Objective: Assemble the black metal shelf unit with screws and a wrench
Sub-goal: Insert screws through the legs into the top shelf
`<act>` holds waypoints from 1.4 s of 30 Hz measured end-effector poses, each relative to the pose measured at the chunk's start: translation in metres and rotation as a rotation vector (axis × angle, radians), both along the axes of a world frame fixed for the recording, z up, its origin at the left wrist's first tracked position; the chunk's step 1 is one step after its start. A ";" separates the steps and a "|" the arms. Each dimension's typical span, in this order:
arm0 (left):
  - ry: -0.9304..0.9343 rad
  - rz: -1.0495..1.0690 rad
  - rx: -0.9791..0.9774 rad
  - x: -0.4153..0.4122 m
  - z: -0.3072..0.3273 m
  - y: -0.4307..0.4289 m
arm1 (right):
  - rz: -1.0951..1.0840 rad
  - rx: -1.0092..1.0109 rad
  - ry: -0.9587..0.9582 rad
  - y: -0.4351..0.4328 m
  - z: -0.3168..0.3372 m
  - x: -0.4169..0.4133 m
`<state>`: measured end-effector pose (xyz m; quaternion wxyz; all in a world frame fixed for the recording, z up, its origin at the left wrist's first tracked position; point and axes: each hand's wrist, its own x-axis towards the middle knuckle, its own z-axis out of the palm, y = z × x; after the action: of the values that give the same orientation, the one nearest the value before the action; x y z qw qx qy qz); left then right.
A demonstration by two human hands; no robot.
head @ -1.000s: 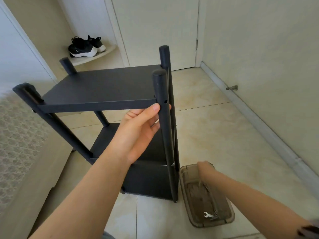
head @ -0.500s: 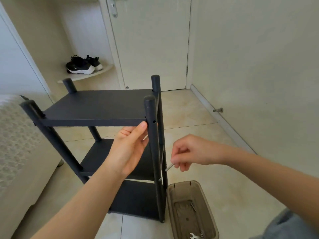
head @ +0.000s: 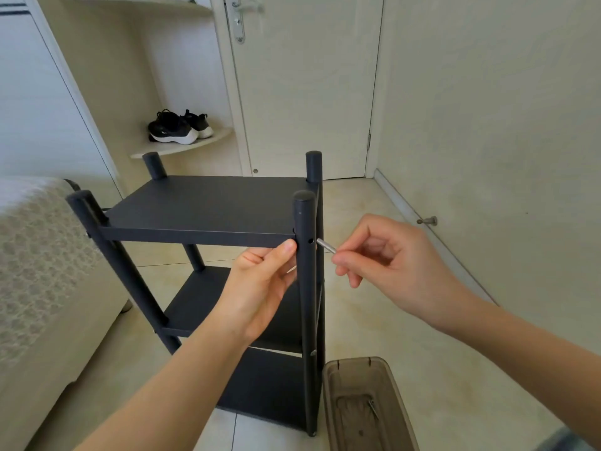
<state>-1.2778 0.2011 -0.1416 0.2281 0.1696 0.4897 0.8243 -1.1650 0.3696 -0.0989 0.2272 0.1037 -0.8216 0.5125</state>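
Right hand (head: 387,265) pinches a slim silver metal screw (head: 326,246), tip just beside the hole in the black metal shelf unit's (head: 208,209) front post. Left hand (head: 260,284) grips under the top shelf edge, left of that post. Shelf unit stands on tiled floor (head: 383,307).

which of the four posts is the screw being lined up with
The near-right post, gripped by the left hand; the right hand holds the screw at its side hole.

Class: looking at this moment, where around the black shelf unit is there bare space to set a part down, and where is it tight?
Free: the black metal shelf unit's top shelf between its four posts, and the beige tiled floor between unit and right wall. Crowded: the near-right post, where the left hand grips, the right hand brings a silver screw, and the brown plastic tray sits below.
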 end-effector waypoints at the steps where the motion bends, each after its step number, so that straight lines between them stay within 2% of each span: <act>1: -0.001 -0.001 -0.004 0.000 0.000 0.000 | 0.004 0.007 0.004 -0.001 -0.001 0.000; 10: -0.027 -0.029 -0.011 -0.001 -0.003 -0.001 | 0.005 0.021 0.001 -0.002 -0.005 -0.005; 19: 0.067 -0.008 -0.073 -0.001 0.002 -0.005 | -0.007 0.031 -0.001 -0.006 -0.004 -0.004; 42: 0.076 -0.040 -0.029 0.000 0.002 -0.005 | -0.076 0.030 0.019 -0.016 0.005 -0.008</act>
<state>-1.2774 0.1959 -0.1391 0.2280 0.2070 0.5063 0.8055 -1.1735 0.3536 -0.0939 0.2527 0.0807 -0.8304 0.4900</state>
